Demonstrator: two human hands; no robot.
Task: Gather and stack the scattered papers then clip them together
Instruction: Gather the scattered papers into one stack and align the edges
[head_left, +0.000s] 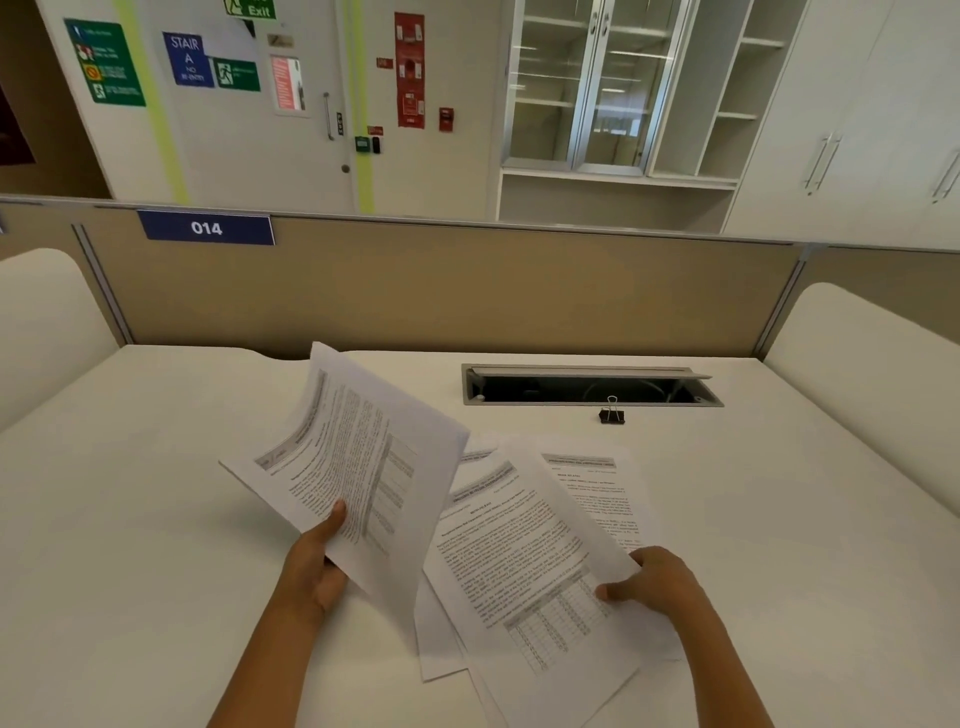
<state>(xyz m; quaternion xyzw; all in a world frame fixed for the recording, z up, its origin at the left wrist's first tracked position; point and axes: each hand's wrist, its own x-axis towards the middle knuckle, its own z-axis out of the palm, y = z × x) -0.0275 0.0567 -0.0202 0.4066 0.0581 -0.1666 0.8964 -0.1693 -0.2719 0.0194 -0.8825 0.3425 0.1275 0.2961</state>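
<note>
My left hand (317, 561) grips a printed sheet (353, 457) by its lower edge, thumb on top, and holds it tilted up above the white desk (156, 519). My right hand (649, 579) pinches the right edge of the top sheet (524, 561) of a loose, overlapping pile in front of me. Another printed page (597, 488) sticks out from under the pile on the far right. A black binder clip (612, 414) with silver handles stands alone farther back on the desk, apart from the papers and from both hands.
An open cable tray (587, 389) is sunk into the desk just behind the clip. A beige partition (441, 291) with a blue "014" label closes the far edge. White rounded side panels (872, 364) rise at left and right.
</note>
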